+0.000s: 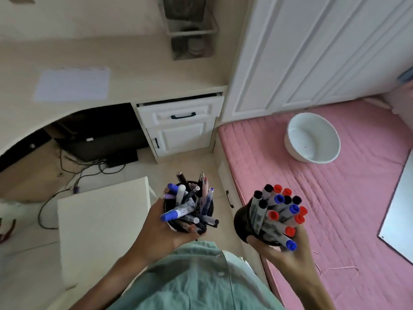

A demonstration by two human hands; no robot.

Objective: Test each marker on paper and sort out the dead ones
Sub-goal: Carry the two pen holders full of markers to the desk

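Note:
My left hand (163,233) grips a black pen cup (166,205) crammed with mixed pens and markers (190,209), one blue-capped marker lying across the top. My right hand (283,253) grips a second black cup (242,222) from below; it holds several whiteboard markers (279,211) with black, blue and red caps, tilted to the right. Both cups are held in the air in front of my chest. A sheet of lined paper (72,85) lies on the beige desk (134,70) at the upper left.
A white bowl (312,138) sits on the pink quilted mattress (335,198) at the right. A whiteboard (400,211) leans at the right edge. A white stool (100,227) stands below left, beside desk drawers (178,126). Cables lie on the floor under the desk.

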